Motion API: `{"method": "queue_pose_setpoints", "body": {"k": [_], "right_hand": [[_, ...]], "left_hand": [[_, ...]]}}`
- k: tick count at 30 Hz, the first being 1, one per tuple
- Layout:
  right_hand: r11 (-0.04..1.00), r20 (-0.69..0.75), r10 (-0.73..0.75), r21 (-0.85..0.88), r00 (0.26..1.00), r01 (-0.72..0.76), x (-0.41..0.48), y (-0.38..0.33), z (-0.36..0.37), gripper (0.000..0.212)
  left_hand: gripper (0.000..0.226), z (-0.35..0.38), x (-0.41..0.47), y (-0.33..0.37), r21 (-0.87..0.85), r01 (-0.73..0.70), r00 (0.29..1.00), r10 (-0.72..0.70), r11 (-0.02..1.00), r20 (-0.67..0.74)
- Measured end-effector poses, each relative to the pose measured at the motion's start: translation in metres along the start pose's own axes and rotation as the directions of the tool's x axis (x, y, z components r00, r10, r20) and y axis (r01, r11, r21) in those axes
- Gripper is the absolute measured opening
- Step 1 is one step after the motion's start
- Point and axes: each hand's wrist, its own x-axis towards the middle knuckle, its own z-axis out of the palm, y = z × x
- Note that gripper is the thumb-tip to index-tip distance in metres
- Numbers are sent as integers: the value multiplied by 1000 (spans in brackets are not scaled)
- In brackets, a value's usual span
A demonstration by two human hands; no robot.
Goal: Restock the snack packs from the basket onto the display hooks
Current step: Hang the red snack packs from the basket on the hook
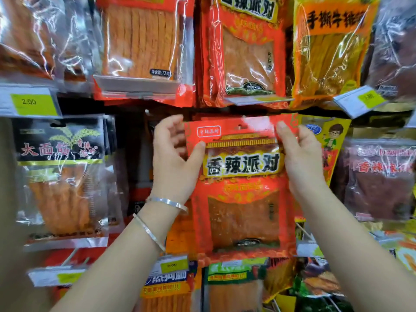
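A red snack pack [243, 188] with yellow-banded black lettering and a clear window hangs upright in the middle of the display wall. My left hand [173, 158] pinches its upper left edge, thumb on the front. My right hand [301, 158] pinches its upper right corner. The hang hole [240, 126] at the pack's top sits level with the row of hooks; the hook itself is hidden. Matching red packs [245, 50] hang in the row above. The basket is out of view.
Packed rows of hanging snacks surround the pack: a black-topped pack [60, 176] at left, a dark red pack [380, 179] at right, orange packs [328, 48] above. Yellow price tags [31, 102] stick out on hook ends; another price tag [172, 265] sits below my left wrist.
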Motion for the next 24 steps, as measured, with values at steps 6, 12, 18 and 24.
{"method": "queue_pose_setpoints", "body": {"k": [6,12,18,24], "right_hand": [[999,-4,-23,-39,1000,22,21,-6,-4,57],[986,2,-1,-169,1000,1,33,0,1,46],[972,2,6,-235,1000,-5,35,13,1,45],[883,-100,-229,-440,968,163,10,31,-2,45]], "left_hand": [[52,12,11,21,239,-371,926,339,897,165],[52,24,8,18,179,-274,931,215,945,294],[53,24,7,16,165,-266,931,209,950,299],[56,18,-3,0,224,-288,941,232,931,247]]}}
